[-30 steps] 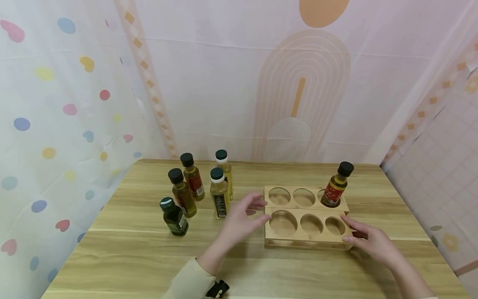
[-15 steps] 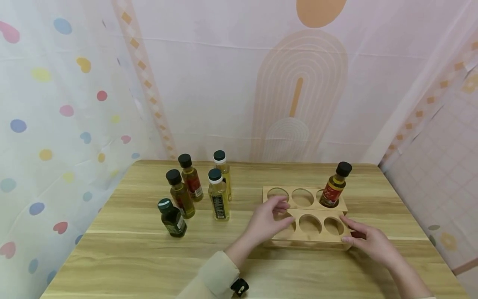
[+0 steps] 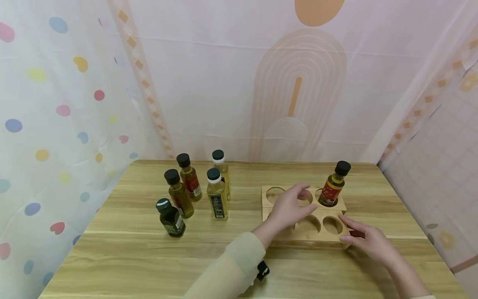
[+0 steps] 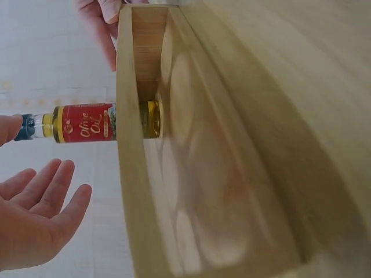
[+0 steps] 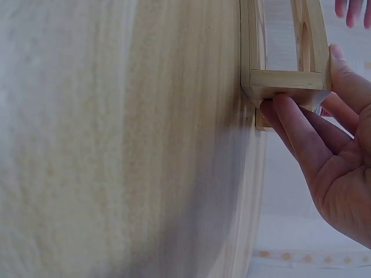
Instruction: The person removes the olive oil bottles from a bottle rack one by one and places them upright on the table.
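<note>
A two-tier wooden bottle rack (image 3: 317, 238) with round holes stands right of centre in the head view. One olive oil bottle (image 3: 331, 190), with a red label and black cap, sits upright in its back right hole. My left hand (image 3: 291, 207) hovers over the middle of the rack, fingers spread and bent a little, holding nothing. In the left wrist view the bottle's cap lies close beyond the thumb. My right hand (image 3: 373, 243) holds the rack's right end; the right wrist view shows fingers against the end wall (image 5: 287, 79) and the thumb at the top edge.
Left of the rack stand several bottles: a small dark green one (image 3: 172, 220), two with black caps (image 3: 181, 197) (image 3: 192, 180), and two pale oil bottles with dark green caps (image 3: 218, 199) (image 3: 223, 168). A patterned curtain (image 3: 209, 83) hangs behind the wooden table (image 3: 149, 265).
My left hand has moved right, from the rack's left end to over its middle holes. My right hand stays at the rack's right end; the bottles have not moved.
</note>
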Motion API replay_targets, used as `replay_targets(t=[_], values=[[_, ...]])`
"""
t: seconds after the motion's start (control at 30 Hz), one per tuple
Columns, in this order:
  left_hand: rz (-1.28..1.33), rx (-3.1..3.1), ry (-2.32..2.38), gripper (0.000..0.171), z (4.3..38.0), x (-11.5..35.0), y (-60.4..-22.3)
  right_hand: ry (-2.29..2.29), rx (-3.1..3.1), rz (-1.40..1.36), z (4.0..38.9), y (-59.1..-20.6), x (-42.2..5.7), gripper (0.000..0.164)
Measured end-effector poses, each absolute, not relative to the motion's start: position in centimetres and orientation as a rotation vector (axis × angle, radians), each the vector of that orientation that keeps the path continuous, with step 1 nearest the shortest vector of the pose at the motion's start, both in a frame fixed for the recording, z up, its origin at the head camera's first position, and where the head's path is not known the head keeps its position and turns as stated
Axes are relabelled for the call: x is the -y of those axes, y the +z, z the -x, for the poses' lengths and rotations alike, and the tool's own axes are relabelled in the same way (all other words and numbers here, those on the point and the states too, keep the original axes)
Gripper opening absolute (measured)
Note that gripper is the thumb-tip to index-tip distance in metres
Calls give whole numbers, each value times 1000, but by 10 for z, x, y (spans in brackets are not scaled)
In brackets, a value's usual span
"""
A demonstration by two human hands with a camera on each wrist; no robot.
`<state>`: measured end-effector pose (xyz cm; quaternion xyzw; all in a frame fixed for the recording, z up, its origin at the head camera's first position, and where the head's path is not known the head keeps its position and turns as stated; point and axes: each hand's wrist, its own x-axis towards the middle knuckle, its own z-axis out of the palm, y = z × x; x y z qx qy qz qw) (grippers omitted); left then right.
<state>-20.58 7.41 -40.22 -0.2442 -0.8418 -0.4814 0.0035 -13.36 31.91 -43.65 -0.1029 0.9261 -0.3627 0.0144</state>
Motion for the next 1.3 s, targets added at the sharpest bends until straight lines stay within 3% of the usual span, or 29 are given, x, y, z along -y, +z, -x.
replay_targets(t=[0.87,1.3], values=[[758,2671,-1439,62,243,-134,-375,-1132,-2884,364,135,-438,-318,60],[718,2614,-1604,63,244,-149,-367,-1108,-2915,365,134,-438,-320,59]])
